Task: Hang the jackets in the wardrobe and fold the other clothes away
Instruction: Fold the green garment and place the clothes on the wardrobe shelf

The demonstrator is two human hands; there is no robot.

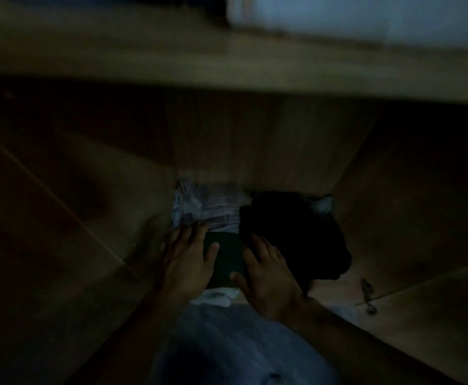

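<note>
The view is dark and blurred. A folded dark green garment (226,258) lies on the floor of a wooden wardrobe compartment (271,140). My left hand (188,257) rests flat on its left edge and my right hand (266,270) rests flat on its right edge, fingers spread. Behind the green garment sits a folded pale patterned cloth (208,207). To the right lies a heap of black clothing (296,234). A bit of white cloth (216,297) shows under the green garment's near edge.
Wooden side panels (410,190) close the compartment on the left and right, and a wooden shelf edge (227,68) runs overhead. A metal hinge (367,295) sits low on the right. Pale blue fabric (241,345) fills the foreground below my arms.
</note>
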